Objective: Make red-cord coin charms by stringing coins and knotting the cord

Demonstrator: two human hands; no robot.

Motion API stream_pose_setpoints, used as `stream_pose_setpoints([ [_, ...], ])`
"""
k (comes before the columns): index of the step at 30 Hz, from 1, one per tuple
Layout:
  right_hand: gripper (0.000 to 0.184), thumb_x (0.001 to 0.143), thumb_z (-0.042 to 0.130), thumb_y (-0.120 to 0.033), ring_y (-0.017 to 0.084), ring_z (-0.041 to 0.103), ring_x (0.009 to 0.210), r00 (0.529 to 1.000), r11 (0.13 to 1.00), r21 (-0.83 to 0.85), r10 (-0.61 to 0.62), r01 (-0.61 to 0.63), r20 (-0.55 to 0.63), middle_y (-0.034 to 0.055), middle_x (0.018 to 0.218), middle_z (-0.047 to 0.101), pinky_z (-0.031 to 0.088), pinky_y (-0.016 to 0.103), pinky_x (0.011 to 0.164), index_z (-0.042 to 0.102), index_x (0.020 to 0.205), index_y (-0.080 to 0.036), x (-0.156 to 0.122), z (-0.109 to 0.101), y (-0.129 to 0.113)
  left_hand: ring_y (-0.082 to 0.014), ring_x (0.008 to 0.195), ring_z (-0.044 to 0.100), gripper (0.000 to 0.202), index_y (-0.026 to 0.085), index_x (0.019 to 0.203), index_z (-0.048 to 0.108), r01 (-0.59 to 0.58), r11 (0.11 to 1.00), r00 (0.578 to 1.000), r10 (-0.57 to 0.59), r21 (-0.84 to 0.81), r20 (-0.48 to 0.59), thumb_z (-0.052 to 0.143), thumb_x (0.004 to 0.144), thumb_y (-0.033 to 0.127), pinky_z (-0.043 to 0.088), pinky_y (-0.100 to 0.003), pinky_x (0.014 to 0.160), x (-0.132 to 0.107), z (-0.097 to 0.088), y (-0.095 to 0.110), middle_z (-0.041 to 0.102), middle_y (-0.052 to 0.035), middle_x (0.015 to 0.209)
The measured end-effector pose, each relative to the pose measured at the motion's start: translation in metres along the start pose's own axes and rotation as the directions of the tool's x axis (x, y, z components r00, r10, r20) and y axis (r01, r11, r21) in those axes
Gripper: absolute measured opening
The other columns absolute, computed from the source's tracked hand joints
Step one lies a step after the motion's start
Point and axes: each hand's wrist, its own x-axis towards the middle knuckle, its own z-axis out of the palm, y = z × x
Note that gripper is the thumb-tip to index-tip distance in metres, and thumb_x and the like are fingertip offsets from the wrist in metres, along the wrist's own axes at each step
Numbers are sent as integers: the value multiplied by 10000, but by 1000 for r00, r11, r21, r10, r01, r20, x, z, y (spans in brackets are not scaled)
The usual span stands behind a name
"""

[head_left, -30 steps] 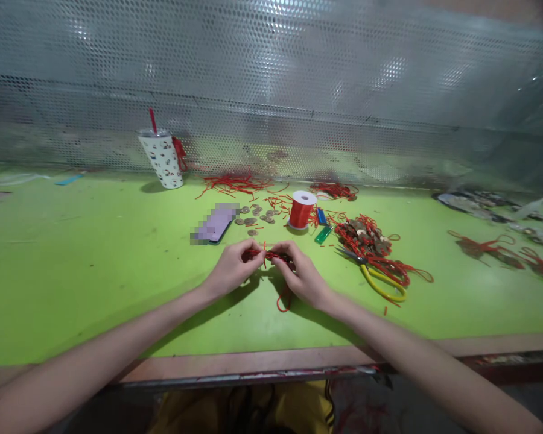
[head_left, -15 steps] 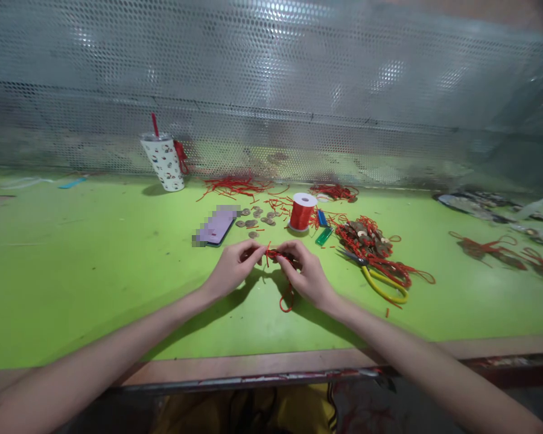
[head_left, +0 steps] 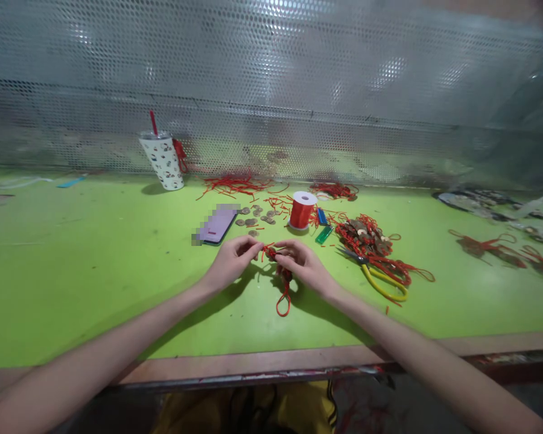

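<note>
Between my hands, over the green table, is a red cord strung with coins (head_left: 286, 275), its loop hanging down toward the table edge. My right hand (head_left: 302, 265) grips the coin part between thumb and fingers. My left hand (head_left: 239, 260) pinches the short red cord end (head_left: 265, 250) at the knot. Beyond my left hand lie several loose coins (head_left: 252, 222). Scissors with yellow handles (head_left: 384, 284) rest to the right of my right hand, against a pile of red-corded coins (head_left: 364, 235).
A spool of red cord (head_left: 302, 211) stands behind my hands, with a blue lighter (head_left: 322, 217) and a green lighter (head_left: 324, 235) beside it. A phone (head_left: 219, 225) lies at left. Farther back are a patterned tumbler (head_left: 163, 163), red cord scraps (head_left: 235, 184) and a mesh panel (head_left: 271, 120).
The coin string has turned in my right hand, so more of it and its loop hang below. My left fingers have shifted slightly left along the cord end.
</note>
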Motion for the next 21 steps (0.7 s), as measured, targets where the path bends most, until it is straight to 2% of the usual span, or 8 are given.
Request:
stream_pose_setpoints([
  [3,349,828,790,-368,148,724,768,998,1000,21,18,-20,61,37,1007,712,598,303,693,625,1101,-226,2,-5,0,-122,574,463,355,171,769,674,3,1000,1000,-3,-10,-20,662,844,518,362,-259,552,3,-3,-3,552,16,638],
  [7,365,936,667,-398,156,717,703,980,990,78,103,-118,167,54,904,758,597,316,667,600,1240,-209,2,-9,-3,-122,570,450,322,177,801,684,-17,1000,999,16,-26,-33,661,848,495,347,-253,533,7,-7,-6,548,16,642],
  [13,370,985,576,-446,157,701,727,974,967,131,205,-217,100,125,1040,774,578,296,638,666,1222,-177,-2,-5,-13,-121,562,437,335,180,781,678,-41,998,998,39,-40,-48,667,850,508,332,-247,511,8,-8,-5,530,20,624],
  [15,381,946,642,-446,139,673,691,973,973,79,207,-215,100,108,1028,776,558,272,610,672,1227,-191,-3,-3,-13,-122,570,449,332,178,786,682,-39,998,999,38,-40,-36,664,856,501,340,-247,518,7,-8,-4,539,17,631],
  [18,453,832,787,-363,99,580,572,976,985,8,168,-171,137,56,951,780,488,230,520,654,1239,-213,-1,-3,-10,-126,584,463,331,175,787,682,-37,999,999,36,-36,-38,666,857,498,352,-250,531,6,-8,-3,548,13,640],
  [21,453,867,742,-418,83,535,517,975,987,48,140,-150,170,55,945,779,428,215,460,636,1249,-199,4,-5,-3,-121,574,459,345,174,789,676,-45,998,997,43,-32,-61,665,860,511,358,-251,531,8,-9,-4,560,13,646],
])
